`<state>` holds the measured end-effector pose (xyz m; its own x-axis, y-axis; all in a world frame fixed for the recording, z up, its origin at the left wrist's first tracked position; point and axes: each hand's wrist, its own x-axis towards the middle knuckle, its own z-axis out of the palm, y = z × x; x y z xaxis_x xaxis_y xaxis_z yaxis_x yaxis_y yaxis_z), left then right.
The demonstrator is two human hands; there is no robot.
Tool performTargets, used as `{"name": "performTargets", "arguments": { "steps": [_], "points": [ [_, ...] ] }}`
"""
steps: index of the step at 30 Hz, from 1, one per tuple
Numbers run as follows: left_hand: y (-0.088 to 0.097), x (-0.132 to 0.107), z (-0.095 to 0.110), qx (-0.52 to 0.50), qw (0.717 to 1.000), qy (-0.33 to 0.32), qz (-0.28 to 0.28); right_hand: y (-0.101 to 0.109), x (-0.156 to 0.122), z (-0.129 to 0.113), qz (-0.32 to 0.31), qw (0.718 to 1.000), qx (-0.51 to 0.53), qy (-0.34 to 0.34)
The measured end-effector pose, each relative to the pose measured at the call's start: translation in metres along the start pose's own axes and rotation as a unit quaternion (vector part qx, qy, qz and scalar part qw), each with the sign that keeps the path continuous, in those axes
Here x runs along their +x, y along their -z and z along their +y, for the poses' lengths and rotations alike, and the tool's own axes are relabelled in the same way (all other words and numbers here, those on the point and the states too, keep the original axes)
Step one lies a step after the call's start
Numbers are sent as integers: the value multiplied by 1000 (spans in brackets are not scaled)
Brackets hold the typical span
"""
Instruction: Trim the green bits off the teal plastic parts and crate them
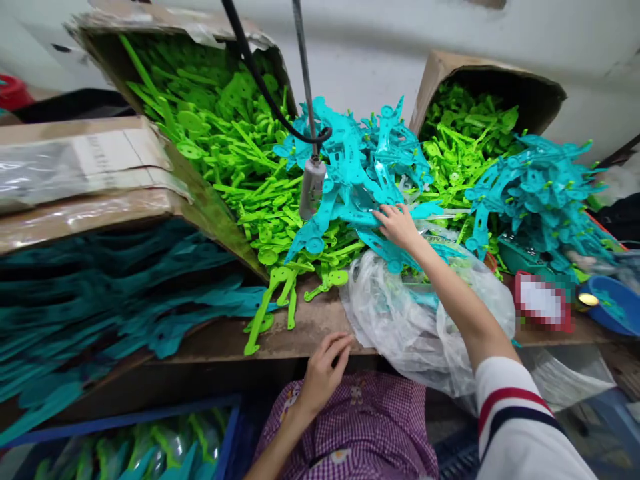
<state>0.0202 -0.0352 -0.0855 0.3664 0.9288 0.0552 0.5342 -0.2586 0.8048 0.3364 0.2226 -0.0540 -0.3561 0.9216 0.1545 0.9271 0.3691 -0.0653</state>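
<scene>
My right hand (pixel 399 225) reaches onto a heap of flat turquoise plastic parts (pixel 345 150). Its bent fingers grip the edge of a long turquoise part (pixel 353 215) in front of the heap. My left hand (pixel 327 367) rests at the front edge of the wooden table (pixel 320 323), loosely curled with fingers apart and nothing visible in it. Below my right forearm lies a crumpled clear plastic bag (pixel 395 313). Bright green plastic parts (pixel 280 207) spill around the turquoise heap, and a few lie near the table edge left of my left hand.
A grey cylindrical tool (pixel 313 190) hangs from a cable over the heap. Tipped cardboard boxes (pixel 425 93) hold green parts. More turquoise parts (pixel 540 193) are piled at right, near a red basket (pixel 520 293) and blue bowl (pixel 620 313). A blue crate (pixel 231 433) stands below left.
</scene>
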Motion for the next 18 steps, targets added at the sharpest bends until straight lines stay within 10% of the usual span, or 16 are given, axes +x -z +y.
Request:
{"name": "performTargets", "arguments": {
  "steps": [11,15,18],
  "points": [
    [-8,129,3,-260,944,101,177,109,-61,-31,133,982,-78,-112],
    [6,120,10,-318,932,64,160,145,-127,-57,75,987,-7,-139],
    [11,85,1,-341,934,69,77,131,-173,-83,-54,985,141,-80]
  ]
}}
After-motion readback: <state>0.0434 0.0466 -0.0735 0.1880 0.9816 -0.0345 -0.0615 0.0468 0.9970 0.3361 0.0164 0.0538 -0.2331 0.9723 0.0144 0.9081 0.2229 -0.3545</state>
